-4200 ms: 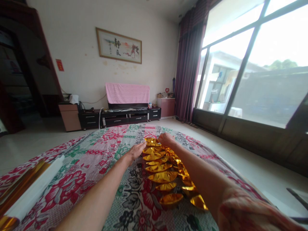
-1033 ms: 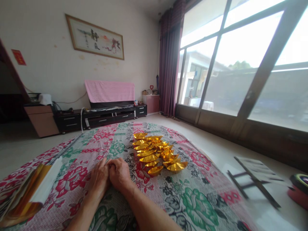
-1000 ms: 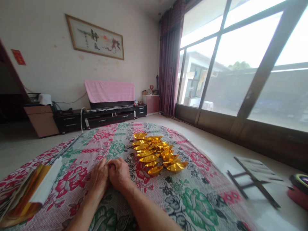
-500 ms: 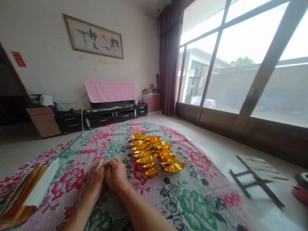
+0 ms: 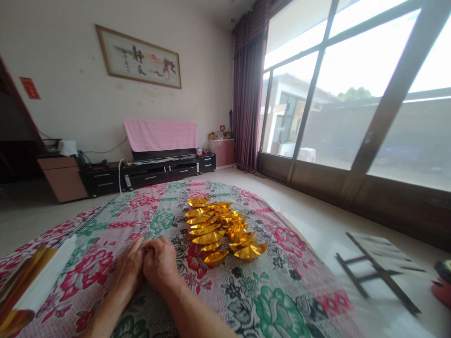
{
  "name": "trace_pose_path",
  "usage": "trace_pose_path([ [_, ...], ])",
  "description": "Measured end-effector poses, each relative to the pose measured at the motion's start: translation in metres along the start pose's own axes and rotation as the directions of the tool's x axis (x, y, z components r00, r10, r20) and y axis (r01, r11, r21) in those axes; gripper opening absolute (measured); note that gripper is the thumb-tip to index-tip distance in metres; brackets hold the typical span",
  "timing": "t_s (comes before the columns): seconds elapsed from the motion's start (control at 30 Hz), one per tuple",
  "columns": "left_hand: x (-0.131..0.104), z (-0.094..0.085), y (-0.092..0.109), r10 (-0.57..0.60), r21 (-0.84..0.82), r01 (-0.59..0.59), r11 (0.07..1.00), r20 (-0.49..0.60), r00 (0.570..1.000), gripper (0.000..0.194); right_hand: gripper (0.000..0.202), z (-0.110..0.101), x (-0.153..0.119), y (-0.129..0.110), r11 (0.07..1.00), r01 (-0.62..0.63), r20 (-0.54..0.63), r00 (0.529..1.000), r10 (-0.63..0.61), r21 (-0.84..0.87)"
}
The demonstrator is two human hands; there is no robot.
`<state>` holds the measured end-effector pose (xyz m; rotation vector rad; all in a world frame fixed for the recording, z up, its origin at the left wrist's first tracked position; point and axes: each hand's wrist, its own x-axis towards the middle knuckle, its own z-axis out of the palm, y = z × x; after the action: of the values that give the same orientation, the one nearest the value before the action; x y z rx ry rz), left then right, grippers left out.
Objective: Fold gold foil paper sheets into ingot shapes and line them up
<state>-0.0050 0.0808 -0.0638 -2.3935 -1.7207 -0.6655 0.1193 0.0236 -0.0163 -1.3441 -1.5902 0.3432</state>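
Observation:
My left hand [image 5: 127, 264] and my right hand [image 5: 161, 263] rest side by side low over the flowered cloth, thumbs and fingertips meeting. Both are closed, with the fingers curled down and away from me. The backs of my hands hide whatever may be between them. Just right of my right hand sit several folded gold-foil paper ingots [image 5: 207, 238], lined up in two rough rows going away from me. To the left of my left hand lies a stack of gold foil sheets [image 5: 30, 277] with a white side showing, partly cut off by the view's edge.
A flowered tablecloth [image 5: 282, 307] covers the round-edged table. On the floor at right stands a folding stool [image 5: 380, 263], close to a pinkish-red object [image 5: 442, 286] at the edge. Beyond are a low black cabinet [image 5: 155, 177], a pink cloth [image 5: 160, 135] and large windows.
The view has shifted slightly, so the table, ingots and foil stack appear a little farther left and lower. My hands stay together, closed, with little visible change in their pose.

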Motion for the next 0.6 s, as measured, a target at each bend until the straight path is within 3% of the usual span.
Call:
trace_pose_path([
  [0.3,0.0001,0.0006,-0.0035,0.050,-0.015,-0.050,0.999,-0.030,0.998,0.041,0.026,-0.0036,-0.0007,-0.0045,0.998,-0.042,0.011,0.999,0.041,0.049],
  [0.6,0.0014,0.0029,-0.0076,-0.004,-0.082,0.001,0.997,-0.026,1.000,0.039,0.025,-0.0060,-0.0015,-0.0061,0.996,-0.067,0.002,0.998,0.067,0.066],
])
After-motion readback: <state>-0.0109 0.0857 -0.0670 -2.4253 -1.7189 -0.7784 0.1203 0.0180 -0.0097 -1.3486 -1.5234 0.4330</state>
